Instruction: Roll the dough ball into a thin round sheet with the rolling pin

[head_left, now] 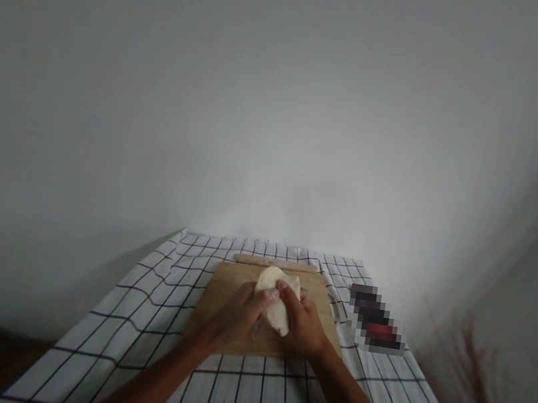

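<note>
A pale lump of dough [276,314] is held between my two hands above a wooden board [219,282]. My left hand [244,305] grips its left side, thumb pressed onto the front. On the other side my right hand [301,317] has its thumb near the left one and its fingers curled around the edge. The dough looks uneven, with a flap drooping low between the hands. Whether its underside touches the board I cannot tell. Traces of flour mark the board and my fingers.
Along the board's far edge lies a wooden rolling pin [277,263]. A white cloth with dark grid lines [152,308] covers the table. To the right is a pixelated dark and red object [377,319]. A plain wall [280,129] rises behind; blurred reddish twigs [480,374] stand at right.
</note>
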Demonstrator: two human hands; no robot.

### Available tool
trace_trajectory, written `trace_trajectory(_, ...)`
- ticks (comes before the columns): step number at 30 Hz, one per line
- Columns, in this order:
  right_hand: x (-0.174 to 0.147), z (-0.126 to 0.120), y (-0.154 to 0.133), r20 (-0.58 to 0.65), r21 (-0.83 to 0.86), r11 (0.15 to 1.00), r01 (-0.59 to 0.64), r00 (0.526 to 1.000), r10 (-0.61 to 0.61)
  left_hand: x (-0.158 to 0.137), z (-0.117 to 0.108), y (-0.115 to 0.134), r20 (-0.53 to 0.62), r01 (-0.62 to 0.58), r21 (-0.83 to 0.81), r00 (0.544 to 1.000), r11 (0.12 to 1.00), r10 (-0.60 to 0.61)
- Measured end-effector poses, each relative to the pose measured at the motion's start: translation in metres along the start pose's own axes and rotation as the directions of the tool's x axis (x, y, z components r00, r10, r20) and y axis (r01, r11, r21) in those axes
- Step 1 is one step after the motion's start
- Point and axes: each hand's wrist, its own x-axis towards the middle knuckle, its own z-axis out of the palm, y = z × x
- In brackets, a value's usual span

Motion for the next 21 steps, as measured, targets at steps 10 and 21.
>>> trace_trajectory(10,-0.002,-0.016,-0.013,-0.15,-0.233,0.969,0.083,0.981,-0.12,-0.005,0.017,0.008,0.122,0.013,0.066,0.992,0.998,-0.021)
trace_trajectory(21,0.0,0.002,0.002,0.105,0.12,0.992,-0.048,0.994,0.035,-0.001,0.007,0.009,-0.091,-0.022,-0.004,0.996,1.0,0.022)
